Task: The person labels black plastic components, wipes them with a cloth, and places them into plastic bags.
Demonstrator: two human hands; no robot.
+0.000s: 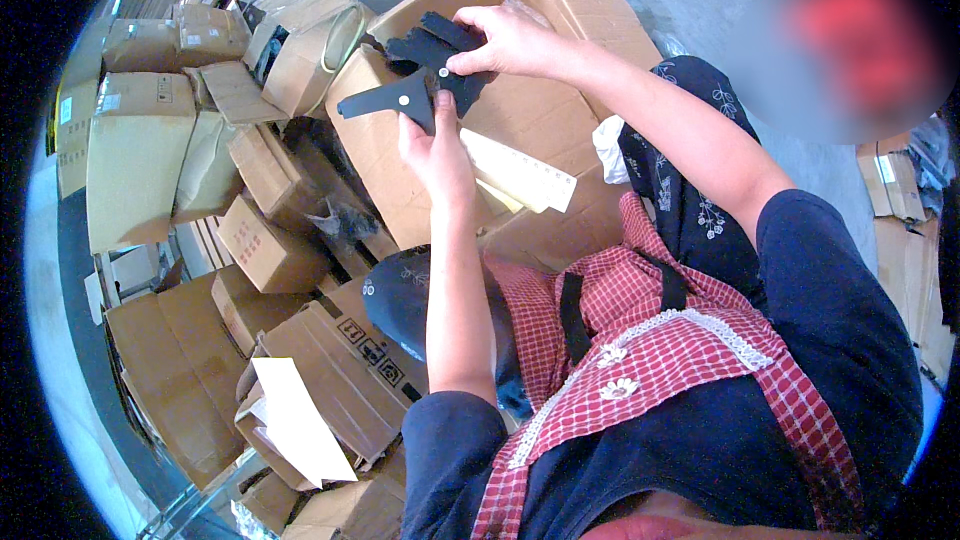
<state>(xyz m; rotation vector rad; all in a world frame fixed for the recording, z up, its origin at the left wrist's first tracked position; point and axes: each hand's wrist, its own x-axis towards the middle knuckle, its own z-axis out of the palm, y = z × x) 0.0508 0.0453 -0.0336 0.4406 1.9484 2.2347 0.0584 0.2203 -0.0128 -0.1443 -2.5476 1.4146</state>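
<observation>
Over a large open cardboard box point(560, 120), my left hand point(440, 162) grips a flat black piece point(385, 100) with a pale round stud, thumb on top of it. Its narrow end points left. My right hand point(512, 45) pinches a bunch of black pieces point(430, 40) with finger-like ends, and a second pale stud shows beside the thumb. The two black parts overlap between my hands, and I cannot tell if they are joined. Just below, a white printed strip point(520, 172) lies on the box with a yellow edge under it.
Stacked cardboard boxes point(140, 155) crowd the left side. A white sheet point(300, 420) rests on a carton at the lower left. Crumpled white material point(610, 150) is by my knee. A blurred red shape point(850, 50) is at the upper right, above flattened cardboard point(905, 250).
</observation>
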